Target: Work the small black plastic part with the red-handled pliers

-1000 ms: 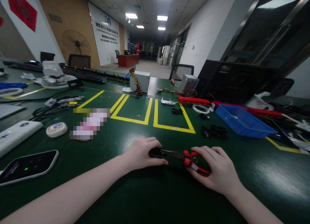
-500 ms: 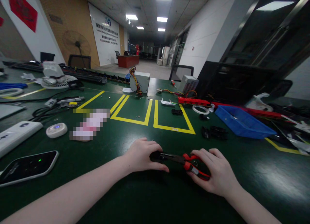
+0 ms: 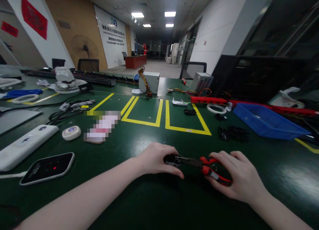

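My right hand (image 3: 236, 177) is wrapped round the red and black handles of needle-nose pliers (image 3: 211, 169), whose jaws point left. In my left hand (image 3: 159, 159) is a small black part (image 3: 170, 159), held between thumb and fingers; its exact kind I cannot make out. The tips of the pliers reach this part and appear to touch it or grip its edge. Both hands are above the near middle of the green table (image 3: 139, 203). A thin short piece (image 3: 164, 142) shows just beyond my left hand.
A blue tray (image 3: 269, 123) and several black parts (image 3: 233, 133) lie at right. Beyond are yellow tape outlines (image 3: 142, 122), a power supply (image 3: 152, 82) and a white ring (image 3: 216, 109). At left are a phone-like device (image 3: 47, 168), a white power bank (image 3: 30, 145) and cables (image 3: 58, 115).
The whole scene has shifted rightward in view as the head turned slightly left. Both hands keep their holds on the black part and the pliers. The device's light went from green to red.
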Tool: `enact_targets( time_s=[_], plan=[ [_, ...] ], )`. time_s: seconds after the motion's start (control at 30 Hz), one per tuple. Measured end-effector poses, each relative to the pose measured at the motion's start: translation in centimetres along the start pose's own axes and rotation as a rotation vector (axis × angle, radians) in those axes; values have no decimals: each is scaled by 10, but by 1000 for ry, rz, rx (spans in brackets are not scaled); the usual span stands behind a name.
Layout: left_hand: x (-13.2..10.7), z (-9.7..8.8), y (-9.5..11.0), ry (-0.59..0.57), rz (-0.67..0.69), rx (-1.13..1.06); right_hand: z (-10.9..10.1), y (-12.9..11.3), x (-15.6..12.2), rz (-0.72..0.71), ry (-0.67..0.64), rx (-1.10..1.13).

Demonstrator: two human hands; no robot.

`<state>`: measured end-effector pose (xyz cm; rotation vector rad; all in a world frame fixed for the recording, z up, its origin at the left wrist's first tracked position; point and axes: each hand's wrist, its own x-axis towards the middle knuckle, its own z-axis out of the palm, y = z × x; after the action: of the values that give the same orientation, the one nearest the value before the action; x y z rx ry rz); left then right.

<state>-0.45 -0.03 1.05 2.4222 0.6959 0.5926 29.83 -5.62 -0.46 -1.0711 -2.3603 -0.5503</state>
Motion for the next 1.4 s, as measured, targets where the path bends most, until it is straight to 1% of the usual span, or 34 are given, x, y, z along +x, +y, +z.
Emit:
enact_targets(
  time_s=[0.13,0.33,0.53,0.63,0.7,0.9,1.03,1.2,1.4],
  plan=[
    [-1,-2,4,-14,-10,22,-2,1,1,32,-14,13],
    [-2,-1,7,38,-12,8,-5,6,1,77,-19,-11],
    [-1,1,8,73,-87,-26,-8,2,5,77,-14,-5],
    [-1,1,8,60,-134,-60,-9,-1,9,62,-15,-10],
    [-1,1,8,49,-143,-71,-10,-2,10,60,-21,-14],
    [1,2,5,56,-135,-115,-12,-3,11,60,2,-73],
    [0,2,6,55,-118,-141,-14,-4,15,63,11,-72],
    [-1,3,6,47,-108,-137,-15,-7,17,19,12,-104],
    [-2,6,5,57,-92,-123,-14,-9,15,18,-31,-119]
  ],
)
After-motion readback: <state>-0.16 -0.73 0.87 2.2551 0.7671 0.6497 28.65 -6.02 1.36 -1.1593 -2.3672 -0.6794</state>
